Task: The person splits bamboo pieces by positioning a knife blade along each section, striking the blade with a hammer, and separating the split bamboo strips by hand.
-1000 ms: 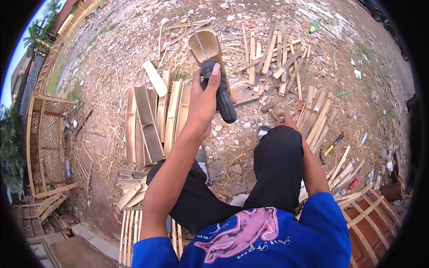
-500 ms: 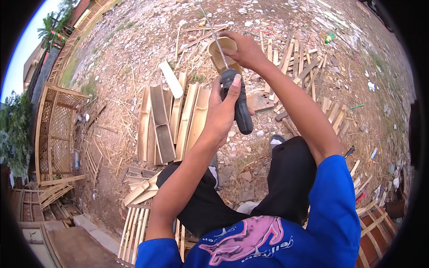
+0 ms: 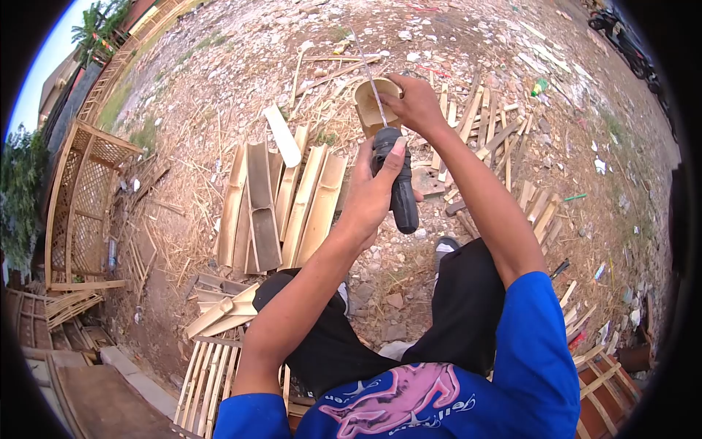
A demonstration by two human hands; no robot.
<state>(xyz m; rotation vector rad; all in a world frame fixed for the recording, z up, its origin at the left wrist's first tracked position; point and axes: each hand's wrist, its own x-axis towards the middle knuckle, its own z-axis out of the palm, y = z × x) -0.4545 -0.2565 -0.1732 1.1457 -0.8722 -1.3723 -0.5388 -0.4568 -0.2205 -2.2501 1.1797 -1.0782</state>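
Note:
My left hand (image 3: 374, 189) is wrapped around the black-wrapped handle of a long-bladed knife (image 3: 404, 208), thumb lying along the handle. The thin blade, seen nearly edge-on, points up and away from me. My right hand (image 3: 417, 106) grips the rim of a curved piece of split bamboo (image 3: 365, 108), with fingers hooked inside its hollow. The blade crosses in front of the hollow; whether it touches the bamboo I cannot tell.
Split bamboo lengths (image 3: 301, 208) lie on the ground to the left, a pale half-piece (image 3: 281, 137) above them. Bamboo strips (image 3: 486, 117) are scattered at right. A woven bamboo frame (image 3: 72, 212) stands far left. A motorcycle (image 3: 629, 44) is at upper right.
Both hands, the knife and the bamboo piece appear slightly lower and further right. The whole view has shifted a little, and both grips stay the same.

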